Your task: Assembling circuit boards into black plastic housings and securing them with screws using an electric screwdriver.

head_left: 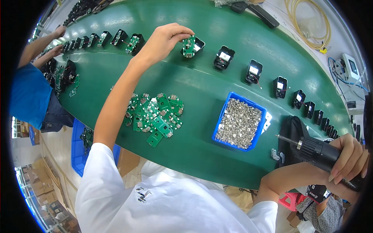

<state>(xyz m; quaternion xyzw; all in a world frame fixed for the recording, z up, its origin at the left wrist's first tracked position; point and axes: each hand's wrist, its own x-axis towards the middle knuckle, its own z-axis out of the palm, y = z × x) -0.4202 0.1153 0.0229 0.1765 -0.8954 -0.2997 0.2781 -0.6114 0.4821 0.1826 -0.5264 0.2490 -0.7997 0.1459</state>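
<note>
My left hand reaches to the far side of the green table and pinches a green circuit board by its upper edge. The board is upright, overlapping a small black plastic housing; whether it touches the housing I cannot tell. At the right, my right hand is wrapped round a black electric screwdriver, its bit pointing left over the table. Nearer me lies a loose pile of green circuit boards. A blue bin full of silvery screws stands between pile and screwdriver.
Open black housings curve away rightward; those on the left hold boards. A co-worker's hands are at the far left row. Small metal brackets lie by a black cloth-like item. A yellow hose coil lies back right.
</note>
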